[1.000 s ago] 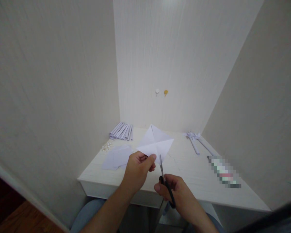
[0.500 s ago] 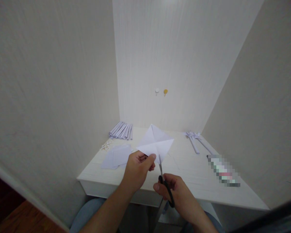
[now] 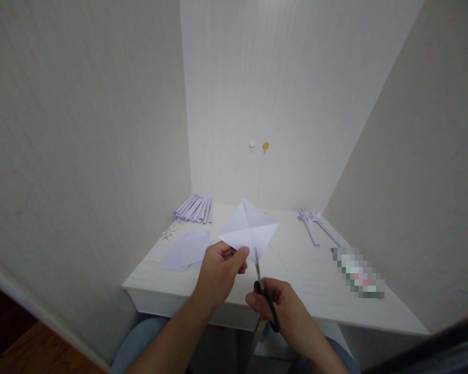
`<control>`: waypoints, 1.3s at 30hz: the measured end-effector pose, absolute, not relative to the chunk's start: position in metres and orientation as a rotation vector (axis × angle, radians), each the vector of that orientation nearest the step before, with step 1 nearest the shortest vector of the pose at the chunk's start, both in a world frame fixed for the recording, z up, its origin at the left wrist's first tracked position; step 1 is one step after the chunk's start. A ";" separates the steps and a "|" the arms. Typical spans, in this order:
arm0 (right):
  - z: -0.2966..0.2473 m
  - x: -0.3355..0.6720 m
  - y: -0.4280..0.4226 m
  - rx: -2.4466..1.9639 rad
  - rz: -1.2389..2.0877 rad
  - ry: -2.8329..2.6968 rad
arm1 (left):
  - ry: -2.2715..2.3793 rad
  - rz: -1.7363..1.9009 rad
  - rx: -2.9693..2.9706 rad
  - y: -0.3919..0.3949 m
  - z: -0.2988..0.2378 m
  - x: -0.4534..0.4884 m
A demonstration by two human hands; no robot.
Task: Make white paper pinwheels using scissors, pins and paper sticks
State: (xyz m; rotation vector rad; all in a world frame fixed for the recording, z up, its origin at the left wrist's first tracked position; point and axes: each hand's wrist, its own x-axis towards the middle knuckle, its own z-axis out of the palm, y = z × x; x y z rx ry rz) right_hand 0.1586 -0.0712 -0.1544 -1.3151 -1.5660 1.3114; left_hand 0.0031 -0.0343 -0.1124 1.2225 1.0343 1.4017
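My left hand (image 3: 219, 271) pinches a creased square of white paper (image 3: 249, 223) by its near edge, thumb on top. The sheet is held above the desk, turned like a diamond, with fold lines crossing at its middle. In my right hand (image 3: 283, 306) is a pair of scissors (image 3: 269, 306) with black handles. Their blades point away from me and lie at the near corner of the paper, just right of my left thumb. Left of my left hand, several loose sheets of white paper (image 3: 189, 250) lie on the desk.
Several rolled paper tubes (image 3: 195, 209) lie at the back left, with small white pieces (image 3: 170, 232) in front of them. Two pinwheel-like paper shapes on tubes (image 3: 311, 228) lie at the back right. A blurred-out flat item (image 3: 358, 272) is on the desk's (image 3: 308, 291) right. Walls enclose three sides.
Almost nothing differs. The view has shifted very slightly; both hands, the paper and the scissors keep nearly the same positions.
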 end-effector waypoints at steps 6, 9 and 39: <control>-0.153 0.160 -0.072 -1.306 1.300 -1.581 | 1.032 1.406 1.225 -0.034 -0.113 0.003; -0.150 0.159 -0.073 -1.323 1.300 -1.578 | 1.026 1.414 1.214 -0.033 -0.113 0.003; -0.155 0.159 -0.071 -1.346 1.289 -1.582 | 1.034 1.417 1.214 -0.034 -0.111 0.003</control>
